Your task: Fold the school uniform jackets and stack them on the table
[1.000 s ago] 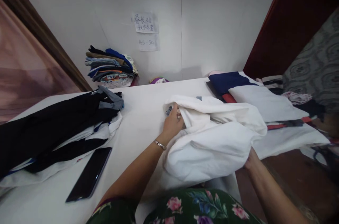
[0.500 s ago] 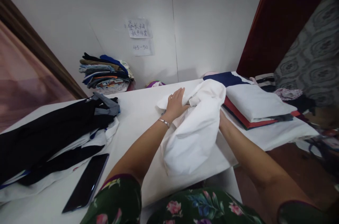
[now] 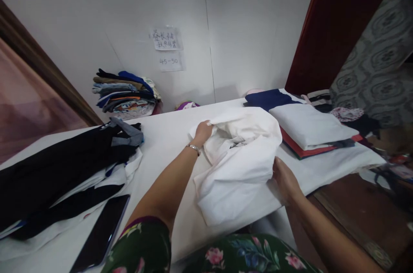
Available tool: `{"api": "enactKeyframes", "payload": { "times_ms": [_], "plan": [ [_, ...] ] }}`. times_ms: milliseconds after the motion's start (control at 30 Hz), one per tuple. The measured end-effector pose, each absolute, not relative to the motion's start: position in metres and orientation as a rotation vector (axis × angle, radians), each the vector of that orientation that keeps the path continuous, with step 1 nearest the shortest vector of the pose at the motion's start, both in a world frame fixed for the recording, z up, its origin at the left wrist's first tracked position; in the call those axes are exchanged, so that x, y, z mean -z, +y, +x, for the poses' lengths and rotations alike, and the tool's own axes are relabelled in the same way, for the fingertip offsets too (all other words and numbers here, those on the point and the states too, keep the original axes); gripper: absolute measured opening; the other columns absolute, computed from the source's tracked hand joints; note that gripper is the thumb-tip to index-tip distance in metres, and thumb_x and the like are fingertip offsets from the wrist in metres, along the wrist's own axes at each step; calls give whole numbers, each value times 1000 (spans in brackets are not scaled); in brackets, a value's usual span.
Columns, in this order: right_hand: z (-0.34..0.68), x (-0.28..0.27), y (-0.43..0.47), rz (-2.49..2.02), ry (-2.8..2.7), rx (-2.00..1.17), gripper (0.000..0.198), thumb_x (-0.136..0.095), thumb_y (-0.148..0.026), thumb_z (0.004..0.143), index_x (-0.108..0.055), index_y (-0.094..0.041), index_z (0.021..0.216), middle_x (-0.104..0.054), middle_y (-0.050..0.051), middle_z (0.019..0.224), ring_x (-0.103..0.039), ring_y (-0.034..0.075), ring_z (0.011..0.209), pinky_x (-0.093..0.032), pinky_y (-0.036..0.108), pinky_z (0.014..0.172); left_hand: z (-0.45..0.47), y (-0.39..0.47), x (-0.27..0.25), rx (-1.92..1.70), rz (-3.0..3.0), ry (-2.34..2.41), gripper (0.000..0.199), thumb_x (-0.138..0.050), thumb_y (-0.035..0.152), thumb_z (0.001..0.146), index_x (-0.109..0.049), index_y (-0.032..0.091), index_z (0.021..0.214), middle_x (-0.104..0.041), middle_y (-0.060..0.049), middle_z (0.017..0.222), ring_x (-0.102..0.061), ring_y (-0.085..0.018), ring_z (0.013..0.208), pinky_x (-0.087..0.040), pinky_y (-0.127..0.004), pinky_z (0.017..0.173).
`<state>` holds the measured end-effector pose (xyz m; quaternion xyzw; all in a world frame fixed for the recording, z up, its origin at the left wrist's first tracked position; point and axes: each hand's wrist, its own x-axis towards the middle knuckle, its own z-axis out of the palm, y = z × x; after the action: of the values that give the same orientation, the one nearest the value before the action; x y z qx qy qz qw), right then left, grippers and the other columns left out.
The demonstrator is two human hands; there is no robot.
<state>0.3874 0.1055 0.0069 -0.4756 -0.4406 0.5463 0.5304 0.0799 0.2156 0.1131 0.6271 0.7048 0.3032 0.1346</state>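
A white garment (image 3: 237,182) lies bunched on the white-covered table in front of me. Its opening faces up, and a dark label shows inside the collar. At the far left edge of the cloth, my left hand (image 3: 203,131) is closed on it, with a bracelet at the wrist. My right hand (image 3: 285,180) grips the garment's right side, fingers partly hidden behind the fabric.
To the right sits a stack of folded clothes with a white one (image 3: 311,126) on top. Black clothes (image 3: 58,169) lie at the left beside a dark phone (image 3: 101,232). Another clothes pile (image 3: 125,94) stands at the back by the wall.
My left hand has gone from lying spread on the cloth to pinching its left edge. My right hand has moved right and nearer me. The garment is spread wider and its opening shows.
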Motion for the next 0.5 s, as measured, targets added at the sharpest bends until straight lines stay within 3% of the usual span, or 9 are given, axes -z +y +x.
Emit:
{"api": "enactKeyframes", "payload": {
  "times_ms": [167,300,367,500],
  "plan": [
    [388,4,70,-1209,-1437,-1176,70,-73,-44,70,-52,-24,134,-59,8,132,-57,27,118,-46,40,98,80,215,-151,-1081,1808,2027,31,-43,33,87,-70,18,93,-72,-9,105,-63,-22,94,-46,-28,80],
    [373,-3,82,-1267,-1645,-1120,38,-65,-42,70,-72,-17,98,-73,9,101,-65,30,96,-51,41,85,91,211,-175,-1219,1794,1995,27,-48,31,84,-70,16,82,-73,-10,93,-63,-22,86,-46,-30,76],
    [376,-14,96,-1257,-1670,-1125,31,-62,-44,70,-73,-17,78,-74,8,84,-66,29,85,-52,40,78,84,211,-190,-1268,1751,2032,26,-48,29,84,-70,14,84,-72,-11,93,-62,-22,84,-47,-31,76],
    [411,-56,132,-1294,-1619,-1016,27,-65,-41,62,-73,-17,71,-70,4,67,-62,25,69,-51,34,63,42,202,-232,-1598,1526,2119,24,-52,26,81,-68,10,90,-71,-10,91,-61,-20,84,-47,-27,73]
  ]
}}
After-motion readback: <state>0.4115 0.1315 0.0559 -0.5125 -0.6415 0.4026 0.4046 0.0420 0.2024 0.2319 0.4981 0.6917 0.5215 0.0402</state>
